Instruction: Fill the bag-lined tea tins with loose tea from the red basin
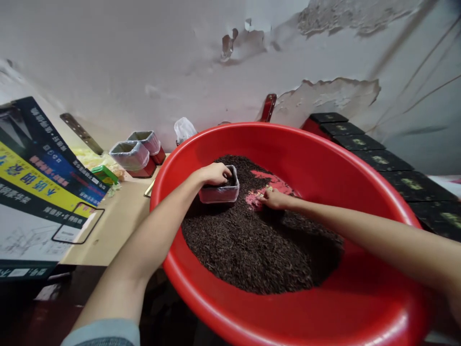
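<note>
A large red plastic basin (363, 293) holds a heap of dark, thin pieces that look like loose tea leaves (248, 254). On the heap stands a small red box lined with clear plastic (220, 194). My left hand (215, 174) is bent over its rim, fingers curled down inside and partly hidden. To the right of the box, my right hand (275, 199) is low in the basin with its fingers drawn together. Its fingertips touch a thinly covered reddish patch (254, 198) with small pale bits; whatever they pinch is too small to name.
Two more plastic-lined red boxes (130, 156) stand on a tan surface (118, 223) left of the basin. A large printed carton (39, 192) leans at far left. Several black boxes (382, 160) line the right side, and a peeling wall (162, 62) rises behind.
</note>
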Motion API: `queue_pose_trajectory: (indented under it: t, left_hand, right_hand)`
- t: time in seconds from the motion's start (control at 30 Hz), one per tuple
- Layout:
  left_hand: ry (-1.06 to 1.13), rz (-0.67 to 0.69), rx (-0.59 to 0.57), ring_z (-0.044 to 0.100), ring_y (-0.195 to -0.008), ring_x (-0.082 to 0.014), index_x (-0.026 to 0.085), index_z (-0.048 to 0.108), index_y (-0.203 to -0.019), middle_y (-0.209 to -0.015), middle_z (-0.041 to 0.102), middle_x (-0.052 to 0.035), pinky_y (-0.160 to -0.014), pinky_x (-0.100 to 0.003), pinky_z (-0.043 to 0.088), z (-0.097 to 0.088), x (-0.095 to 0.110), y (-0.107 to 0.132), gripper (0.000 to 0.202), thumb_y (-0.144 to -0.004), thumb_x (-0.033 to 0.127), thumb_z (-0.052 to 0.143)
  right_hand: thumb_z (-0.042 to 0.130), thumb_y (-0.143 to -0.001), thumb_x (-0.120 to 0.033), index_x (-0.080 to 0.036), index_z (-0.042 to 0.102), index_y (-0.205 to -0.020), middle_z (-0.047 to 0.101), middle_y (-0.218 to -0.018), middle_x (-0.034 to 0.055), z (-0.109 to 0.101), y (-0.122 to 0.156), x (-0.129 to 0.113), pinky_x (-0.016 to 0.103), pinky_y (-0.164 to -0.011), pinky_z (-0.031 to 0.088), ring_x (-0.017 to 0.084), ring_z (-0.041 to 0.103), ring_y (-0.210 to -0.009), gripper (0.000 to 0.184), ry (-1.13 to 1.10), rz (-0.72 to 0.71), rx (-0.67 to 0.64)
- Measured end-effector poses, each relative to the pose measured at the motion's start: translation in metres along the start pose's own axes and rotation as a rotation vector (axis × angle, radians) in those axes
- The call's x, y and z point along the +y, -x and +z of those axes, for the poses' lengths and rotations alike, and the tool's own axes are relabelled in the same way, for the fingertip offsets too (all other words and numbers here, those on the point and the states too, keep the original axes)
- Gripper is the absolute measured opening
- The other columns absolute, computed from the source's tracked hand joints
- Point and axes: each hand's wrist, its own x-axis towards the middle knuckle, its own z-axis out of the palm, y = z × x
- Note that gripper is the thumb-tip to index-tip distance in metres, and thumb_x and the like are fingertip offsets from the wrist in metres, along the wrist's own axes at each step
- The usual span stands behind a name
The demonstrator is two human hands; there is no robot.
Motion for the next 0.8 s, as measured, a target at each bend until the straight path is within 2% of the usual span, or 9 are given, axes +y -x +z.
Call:
queue_pose_trajectory:
  t: [0.1, 0.17, 0.23, 0.33, 0.4, 0.5, 0.57, 0.67, 0.8]
  left_hand:
    - [0.025, 0.042, -0.002, 0.068, -0.113, -0.0161, 0.022, 0.068, -0.135, -0.133, 0.071, -0.0046, -0.094, -0.019, 0.049, -0.010, 0.000, 0.009, 0.055, -0.082, 0.008, 0.059]
    - [0.041, -0.032, 0.033, 0.071, -0.103, -0.0161, 0.020, 0.072, -0.129, -0.124, 0.075, -0.0055, -0.089, -0.020, 0.051, -0.014, 0.003, 0.014, 0.055, -0.080, 0.004, 0.056]
    - [0.034, -0.090, 0.031, 0.073, -0.097, -0.0160, 0.019, 0.077, -0.121, -0.115, 0.078, -0.0060, -0.085, -0.020, 0.053, -0.015, 0.006, 0.017, 0.053, -0.078, 0.002, 0.052]
    - [-0.025, -0.050, -0.024, 0.072, -0.105, -0.0157, 0.024, 0.078, -0.120, -0.120, 0.077, -0.0030, -0.089, -0.020, 0.052, -0.009, 0.009, 0.014, 0.056, -0.077, 0.002, 0.049]
    - [-0.055, -0.033, -0.034, 0.071, -0.108, -0.0158, 0.026, 0.077, -0.122, -0.126, 0.075, -0.0014, -0.092, -0.021, 0.051, -0.005, 0.010, 0.011, 0.057, -0.079, 0.003, 0.048]
    - [-0.017, -0.021, -0.025, 0.071, -0.108, -0.0158, 0.025, 0.078, -0.119, -0.123, 0.076, -0.0024, -0.090, -0.020, 0.052, -0.007, 0.009, 0.012, 0.055, -0.078, 0.002, 0.049]
    - [0.108, -0.055, 0.014, 0.072, -0.102, -0.0155, 0.021, 0.080, -0.112, -0.115, 0.078, -0.0050, -0.082, -0.019, 0.055, -0.013, 0.006, 0.017, 0.051, -0.077, 0.001, 0.049]
    - [0.306, -0.142, 0.156, 0.074, -0.090, -0.0152, 0.013, 0.079, -0.102, -0.101, 0.079, -0.0086, -0.069, -0.018, 0.057, -0.025, 0.000, 0.027, 0.043, -0.077, 0.000, 0.047]
    - [0.363, -0.169, 0.344, 0.073, -0.082, -0.0147, 0.011, 0.078, -0.094, -0.094, 0.078, -0.0081, -0.064, -0.019, 0.058, -0.036, -0.008, 0.038, 0.037, -0.077, 0.000, 0.047]
  right_hand:
    - [0.041, -0.102, -0.054, -0.012, 0.062, -0.126, 0.060, -0.135, 0.0236, 0.011, 0.016, -0.016, 0.038, -0.100, 0.048, 0.031, 0.066, -0.116, 0.054, -0.005, -0.071, -0.037]
    - [0.040, -0.102, -0.053, -0.013, 0.060, -0.127, 0.056, -0.139, 0.0233, 0.020, 0.031, -0.026, 0.039, -0.102, 0.047, 0.031, 0.065, -0.118, 0.051, -0.011, -0.128, -0.027]
    - [0.034, -0.104, -0.052, -0.013, 0.061, -0.124, 0.058, -0.136, 0.0230, 0.026, 0.044, -0.037, 0.040, -0.100, 0.047, 0.032, 0.065, -0.117, 0.051, -0.017, -0.185, -0.008]
    - [0.029, -0.103, -0.057, -0.013, 0.062, -0.117, 0.066, -0.122, 0.0226, 0.028, 0.059, -0.051, 0.041, -0.093, 0.049, 0.033, 0.068, -0.109, 0.057, -0.027, -0.226, -0.002]
    - [0.035, -0.101, -0.059, -0.014, 0.063, -0.113, 0.070, -0.116, 0.0212, 0.027, 0.064, -0.056, 0.039, -0.089, 0.050, 0.033, 0.069, -0.104, 0.055, -0.023, -0.247, -0.006]
    - [0.045, -0.100, -0.052, -0.016, 0.064, -0.109, 0.073, -0.111, 0.0174, 0.026, 0.064, -0.056, 0.035, -0.084, 0.049, 0.030, 0.070, -0.101, 0.042, -0.044, -0.310, -0.005]
    - [0.047, -0.099, -0.048, -0.017, 0.066, -0.102, 0.075, -0.104, 0.0140, 0.025, 0.062, -0.055, 0.031, -0.078, 0.048, 0.027, 0.070, -0.095, 0.036, -0.124, -0.341, -0.021]
    - [0.053, -0.095, -0.048, -0.018, 0.066, -0.087, 0.073, -0.086, 0.0077, 0.021, 0.058, -0.057, 0.028, -0.065, 0.043, 0.022, 0.067, -0.078, 0.034, -0.286, -0.364, -0.058]
    - [0.059, -0.089, -0.053, -0.017, 0.068, -0.082, 0.062, -0.068, 0.0008, -0.001, 0.059, -0.067, 0.026, -0.053, 0.033, 0.014, 0.052, -0.059, 0.039, -0.472, -0.384, -0.102]
